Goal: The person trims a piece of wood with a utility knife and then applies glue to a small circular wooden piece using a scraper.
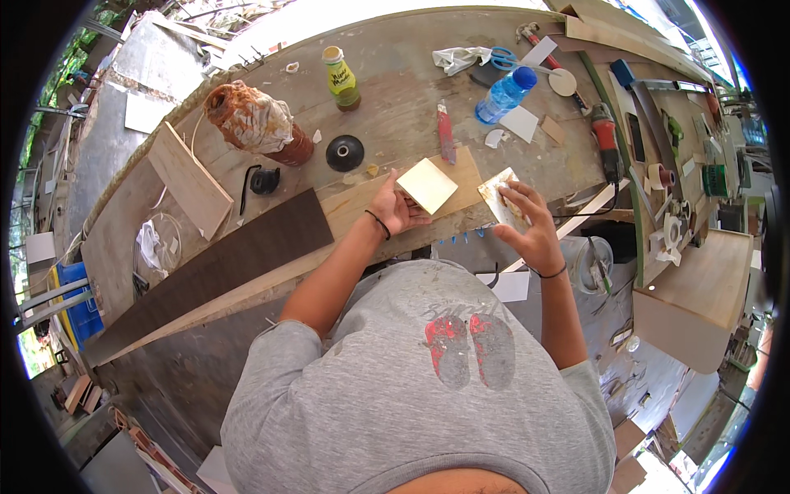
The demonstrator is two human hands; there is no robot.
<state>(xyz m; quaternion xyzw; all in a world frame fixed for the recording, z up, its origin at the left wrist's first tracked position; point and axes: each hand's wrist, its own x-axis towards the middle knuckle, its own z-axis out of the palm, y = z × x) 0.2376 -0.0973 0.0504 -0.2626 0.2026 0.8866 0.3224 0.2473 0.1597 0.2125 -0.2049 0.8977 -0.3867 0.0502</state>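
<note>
A heather-grey, short-sleeved T-shirt (pixel 370 403) with a curved neckband (pixel 461 463) bears two sole-shaped prints (pixel 448 362) in red and dark grey (faded lettering (pixel 462 310) sits nearby). Dark, thin left wristband (pixel 378 223); dark right wristband (pixel 550 273).

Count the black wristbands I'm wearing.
2. One thin black wristband sits behind your left hand, which holds a pale-yellow square block; another thin black wristband sits behind your right hand, which touches a brown-stained whitish square piece. No others show.

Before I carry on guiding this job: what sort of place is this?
Most likely a woodworking shop: a stained workbench, a red-and-black power tool and a long dark wooden board point to it.
</note>
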